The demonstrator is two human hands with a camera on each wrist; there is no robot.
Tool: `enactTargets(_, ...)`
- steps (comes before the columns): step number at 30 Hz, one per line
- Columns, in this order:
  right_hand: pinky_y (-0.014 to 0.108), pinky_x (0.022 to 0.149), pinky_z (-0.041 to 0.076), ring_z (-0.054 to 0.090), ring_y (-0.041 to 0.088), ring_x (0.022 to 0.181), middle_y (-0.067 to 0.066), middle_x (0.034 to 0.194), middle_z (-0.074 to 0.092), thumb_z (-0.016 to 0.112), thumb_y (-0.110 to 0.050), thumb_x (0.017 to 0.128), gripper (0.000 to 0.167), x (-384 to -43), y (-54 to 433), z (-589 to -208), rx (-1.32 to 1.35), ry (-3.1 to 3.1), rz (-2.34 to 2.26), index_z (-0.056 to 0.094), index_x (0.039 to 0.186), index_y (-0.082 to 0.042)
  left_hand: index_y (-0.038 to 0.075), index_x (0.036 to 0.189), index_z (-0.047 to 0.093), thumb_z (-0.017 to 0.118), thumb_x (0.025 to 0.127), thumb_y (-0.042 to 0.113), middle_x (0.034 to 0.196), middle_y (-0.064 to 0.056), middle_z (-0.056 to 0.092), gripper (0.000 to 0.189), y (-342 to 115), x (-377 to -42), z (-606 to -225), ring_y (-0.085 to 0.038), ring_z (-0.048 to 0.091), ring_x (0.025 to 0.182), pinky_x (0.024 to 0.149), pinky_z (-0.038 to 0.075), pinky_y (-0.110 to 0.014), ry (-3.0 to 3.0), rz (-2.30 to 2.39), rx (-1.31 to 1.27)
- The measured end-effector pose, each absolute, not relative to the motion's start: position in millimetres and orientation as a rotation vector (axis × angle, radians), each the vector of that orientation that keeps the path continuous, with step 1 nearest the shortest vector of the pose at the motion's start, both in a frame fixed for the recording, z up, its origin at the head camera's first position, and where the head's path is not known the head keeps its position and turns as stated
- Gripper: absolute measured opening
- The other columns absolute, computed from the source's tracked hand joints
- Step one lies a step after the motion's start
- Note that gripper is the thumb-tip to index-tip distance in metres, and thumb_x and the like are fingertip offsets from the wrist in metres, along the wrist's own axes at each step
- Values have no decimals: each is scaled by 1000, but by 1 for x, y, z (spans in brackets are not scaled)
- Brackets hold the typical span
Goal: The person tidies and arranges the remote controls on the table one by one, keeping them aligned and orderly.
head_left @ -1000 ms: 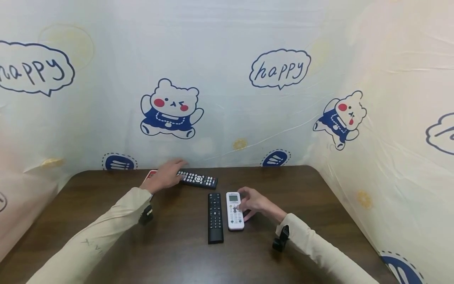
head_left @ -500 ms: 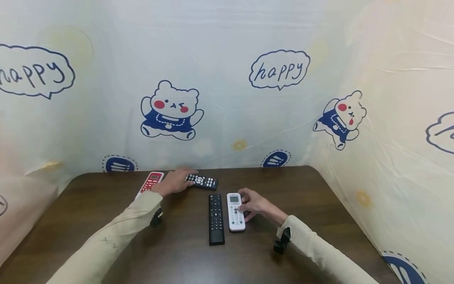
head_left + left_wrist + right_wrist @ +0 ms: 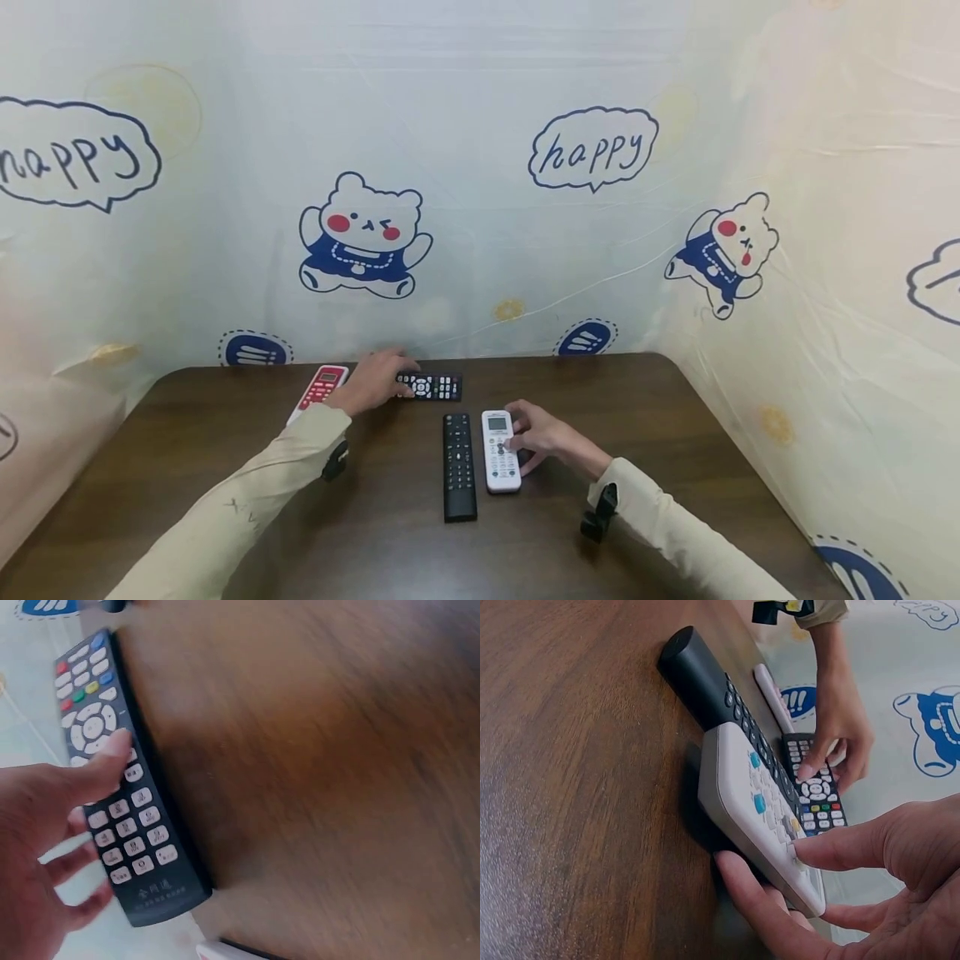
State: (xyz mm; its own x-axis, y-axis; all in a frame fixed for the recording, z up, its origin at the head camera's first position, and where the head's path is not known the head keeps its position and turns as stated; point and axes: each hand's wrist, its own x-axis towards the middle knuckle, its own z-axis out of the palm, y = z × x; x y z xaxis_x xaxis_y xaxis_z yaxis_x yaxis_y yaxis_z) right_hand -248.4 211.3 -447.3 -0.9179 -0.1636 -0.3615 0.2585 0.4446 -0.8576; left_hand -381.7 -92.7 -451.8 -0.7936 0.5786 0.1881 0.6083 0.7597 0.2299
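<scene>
At the table's far edge my left hand [image 3: 372,383] holds a black remote control with white buttons [image 3: 441,387]. In the left wrist view, the thumb [image 3: 112,754] presses on that remote's face below its round pad, and the other fingers lie along its far long side. My right hand [image 3: 546,433] grips a white remote control [image 3: 501,471] with a small grey screen. The right wrist view has the right thumb [image 3: 840,847] on its buttons and a finger [image 3: 750,889] against its side and underside; this white remote [image 3: 727,776] is tilted, one long side raised off the table.
A slim all-black remote [image 3: 460,492] lies lengthwise just left of the white one. Behind my left forearm, a red and white remote [image 3: 322,385] lies slanted. The brown table [image 3: 360,533] meets a printed curtain [image 3: 480,250] at its back and sides.
My left hand has moved right along the black remote with white buttons, which has turned from slanted to nearly level. The red and white remote now shows more. My right hand has hardly moved.
</scene>
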Motion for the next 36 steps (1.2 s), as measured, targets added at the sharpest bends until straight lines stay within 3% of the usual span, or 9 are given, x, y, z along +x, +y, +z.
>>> enactTargets(4, 45, 66, 66, 67, 35, 100, 24, 130, 52, 72, 6, 91, 69, -250, 212, -446, 80, 2317, -1465, 42, 152, -5, 10, 118, 80, 85, 89, 17, 106, -8, 70, 31, -92, -380, -453, -29, 64, 98, 90, 52, -51, -2734, -367, -1000)
enactTargets(9, 45, 66, 66, 67, 35, 101, 23, 130, 51, 73, 5, 91, 67, -251, 211, -446, 88, 2316, -1462, 44, 151, -6, 8, 119, 79, 82, 91, 13, 105, -9, 71, 29, -93, -380, -452, -28, 67, 94, 82, 58, -45, -2627, -343, -1042)
enactTargets(26, 43, 64, 66, 67, 35, 98, 21, 126, 54, 74, 5, 90, 68, -255, 212, -444, 83, 2292, -1460, 45, 150, -7, -1, 141, 61, 71, 101, 16, 125, -18, 65, 45, -102, -375, -433, -31, 64, 99, 88, 61, -49, -2599, -598, -916)
enactTargets(36, 44, 64, 66, 68, 34, 94, 21, 123, 55, 74, 5, 90, 67, -252, 213, -447, 97, 2290, -1469, 46, 150, -7, -3, 143, 56, 67, 101, 13, 128, -23, 65, 47, -120, -370, -417, -37, 67, 106, 88, 59, -55, -2760, -853, -753)
